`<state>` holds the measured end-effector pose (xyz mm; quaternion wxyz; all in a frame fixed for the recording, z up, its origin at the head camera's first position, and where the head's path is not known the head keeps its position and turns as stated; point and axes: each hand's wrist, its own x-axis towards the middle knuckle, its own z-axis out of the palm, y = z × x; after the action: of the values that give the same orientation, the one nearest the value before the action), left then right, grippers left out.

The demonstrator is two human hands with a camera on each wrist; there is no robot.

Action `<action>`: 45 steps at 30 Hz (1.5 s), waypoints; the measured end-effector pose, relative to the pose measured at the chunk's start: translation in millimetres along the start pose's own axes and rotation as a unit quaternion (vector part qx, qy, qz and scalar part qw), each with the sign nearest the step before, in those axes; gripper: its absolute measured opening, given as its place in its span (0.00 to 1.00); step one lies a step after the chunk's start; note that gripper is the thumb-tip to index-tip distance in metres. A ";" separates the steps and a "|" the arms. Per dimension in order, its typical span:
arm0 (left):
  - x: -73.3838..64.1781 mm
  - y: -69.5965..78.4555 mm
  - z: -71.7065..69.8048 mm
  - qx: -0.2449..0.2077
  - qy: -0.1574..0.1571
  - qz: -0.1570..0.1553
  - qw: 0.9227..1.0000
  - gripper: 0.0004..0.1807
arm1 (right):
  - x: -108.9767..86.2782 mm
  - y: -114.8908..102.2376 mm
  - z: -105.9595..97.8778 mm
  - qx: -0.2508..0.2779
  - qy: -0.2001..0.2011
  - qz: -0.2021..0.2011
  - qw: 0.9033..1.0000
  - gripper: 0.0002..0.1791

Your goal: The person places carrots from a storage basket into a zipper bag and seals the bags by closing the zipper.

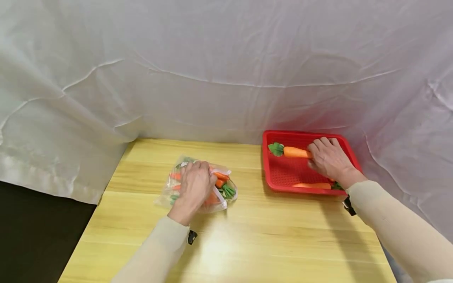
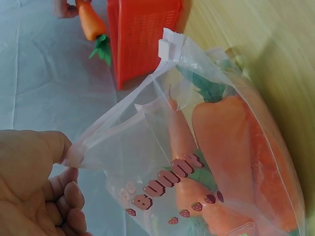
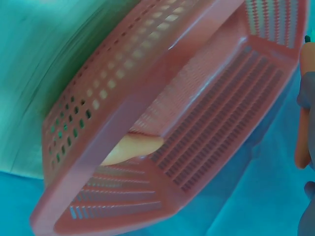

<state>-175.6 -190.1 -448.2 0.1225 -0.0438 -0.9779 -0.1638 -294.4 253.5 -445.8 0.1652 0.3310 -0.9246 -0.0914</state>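
Observation:
My left hand (image 1: 196,184) pinches the rim of a clear zip bag (image 2: 147,93) lying on the table; in the left wrist view, thumb and fingers (image 2: 61,196) hold its edge and the bag's mouth is spread. Several orange toy carrots (image 2: 224,142) with green tops are inside, behind printed lettering. Over the red basket (image 1: 267,173), my right hand (image 1: 329,159) grips a carrot (image 1: 295,152) by its lower part, its leafy end pointing left. Another carrot (image 1: 315,185) lies in the basket along the near wall; only its pale tip (image 3: 135,147) shows in the right wrist view.
The wooden table (image 1: 269,243) extends between bag and basket and toward me. White cloth (image 1: 212,70) hangs behind and on both sides. The basket stands at the table's back right, close to the cloth. A white slider (image 2: 165,50) sits at one end of the bag's zip.

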 end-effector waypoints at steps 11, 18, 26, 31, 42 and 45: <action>5.5 4.9 -0.8 0.003 0.007 0.003 1.000 0.09 | 15.0 -59.1 -23.9 0.044 0.106 -0.054 0.992 0.15; 7.1 8.5 -2.7 0.015 -0.010 0.008 1.000 0.08 | 23.5 -115.1 -23.4 0.072 0.101 -0.083 0.989 0.15; 8.0 10.4 -3.7 0.044 0.014 0.033 0.998 0.10 | 42.3 -171.3 -12.1 0.060 0.075 -0.098 0.990 0.16; 8.3 14.5 -5.7 0.048 0.000 0.025 0.999 0.10 | 62.3 -201.4 -9.8 0.062 0.052 -0.083 0.993 0.15; 6.3 19.4 -7.2 0.033 0.029 0.025 0.999 0.10 | 100.1 -257.3 6.2 0.124 0.071 -0.028 0.989 0.13; 5.5 19.1 -8.5 0.021 0.049 0.023 0.998 0.11 | 106.6 -269.1 12.0 0.119 0.089 -0.045 0.988 0.11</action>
<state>-176.6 -174.7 -433.1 0.1748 -0.0554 -0.9726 -0.1428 -219.7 -19.9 -505.8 0.2020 0.3965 -0.8946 0.0416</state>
